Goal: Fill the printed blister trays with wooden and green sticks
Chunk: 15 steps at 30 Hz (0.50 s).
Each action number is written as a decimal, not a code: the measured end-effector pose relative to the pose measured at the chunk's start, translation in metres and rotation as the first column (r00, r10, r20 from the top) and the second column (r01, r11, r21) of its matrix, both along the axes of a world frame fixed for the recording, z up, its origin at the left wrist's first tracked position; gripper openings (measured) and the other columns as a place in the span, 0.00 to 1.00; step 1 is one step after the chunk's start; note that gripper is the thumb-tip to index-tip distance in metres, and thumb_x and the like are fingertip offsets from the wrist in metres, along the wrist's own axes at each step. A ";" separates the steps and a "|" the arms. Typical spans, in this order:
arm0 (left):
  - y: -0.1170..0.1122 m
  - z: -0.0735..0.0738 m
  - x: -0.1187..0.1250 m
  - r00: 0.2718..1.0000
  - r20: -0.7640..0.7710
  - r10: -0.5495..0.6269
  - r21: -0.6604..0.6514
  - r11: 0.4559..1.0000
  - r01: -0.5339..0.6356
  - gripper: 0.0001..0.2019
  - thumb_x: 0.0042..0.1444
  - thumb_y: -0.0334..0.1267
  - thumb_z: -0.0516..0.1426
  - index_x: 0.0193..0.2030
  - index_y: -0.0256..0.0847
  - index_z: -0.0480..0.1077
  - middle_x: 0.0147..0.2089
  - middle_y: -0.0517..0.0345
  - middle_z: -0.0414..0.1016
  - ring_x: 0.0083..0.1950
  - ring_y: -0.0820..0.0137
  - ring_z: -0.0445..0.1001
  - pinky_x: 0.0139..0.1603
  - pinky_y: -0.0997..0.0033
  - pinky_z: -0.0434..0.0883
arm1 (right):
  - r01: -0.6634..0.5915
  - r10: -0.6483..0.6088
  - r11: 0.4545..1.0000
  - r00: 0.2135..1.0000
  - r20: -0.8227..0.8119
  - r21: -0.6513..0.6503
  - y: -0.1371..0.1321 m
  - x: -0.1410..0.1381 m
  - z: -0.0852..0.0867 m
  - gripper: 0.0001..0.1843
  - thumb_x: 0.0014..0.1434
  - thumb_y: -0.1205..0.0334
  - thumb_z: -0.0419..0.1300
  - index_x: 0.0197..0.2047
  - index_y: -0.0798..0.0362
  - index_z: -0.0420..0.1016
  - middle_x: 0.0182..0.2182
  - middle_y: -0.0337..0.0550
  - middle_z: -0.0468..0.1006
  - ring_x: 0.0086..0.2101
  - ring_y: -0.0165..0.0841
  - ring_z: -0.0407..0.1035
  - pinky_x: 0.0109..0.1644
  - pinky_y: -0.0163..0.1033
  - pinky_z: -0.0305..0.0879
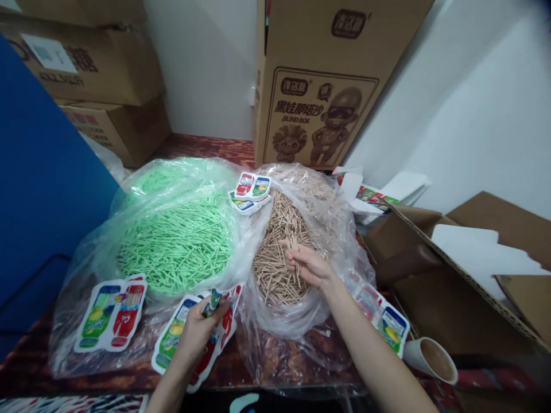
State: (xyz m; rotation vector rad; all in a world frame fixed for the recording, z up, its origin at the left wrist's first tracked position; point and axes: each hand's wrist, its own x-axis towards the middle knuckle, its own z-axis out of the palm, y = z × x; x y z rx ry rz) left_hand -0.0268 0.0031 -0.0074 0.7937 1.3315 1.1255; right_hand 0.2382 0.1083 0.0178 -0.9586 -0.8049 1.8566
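Note:
My right hand (308, 265) is closed on a few thin brown sticks, above a heap of the same brown sticks (275, 278) in an open clear plastic bag (297, 324). My left hand (202, 324) is closed on a bottle-shaped printed packet (232, 307), partly hidden by its fingers. Below that hand lie more packets (170, 338) printed with green and red soda bottles. On the left, a second clear bag (80, 287) holds a heap of thin green sticks (176, 246). Another double-bottle packet (112, 314) rests on its front edge.
Small packets (252, 186) lie between the bags. A tall cardboard box (318, 51) stands behind. At right are an open carton (439, 281), more packets (394, 327) and a tipped paper cup (430, 358). Stacked boxes (107, 69) and a blue panel (38, 160) flank the left.

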 end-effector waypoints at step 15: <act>-0.009 -0.008 -0.001 0.998 -0.036 0.042 -0.053 0.998 -0.044 0.14 0.38 0.44 0.67 0.23 0.37 0.71 0.22 0.63 0.70 0.23 0.74 0.63 0.24 0.75 0.62 | -0.035 -0.244 0.890 0.806 0.539 0.455 -0.140 -0.089 -0.068 0.14 0.63 0.67 0.48 0.52 0.50 0.61 0.34 0.40 0.72 0.35 0.32 0.68 0.43 0.38 0.63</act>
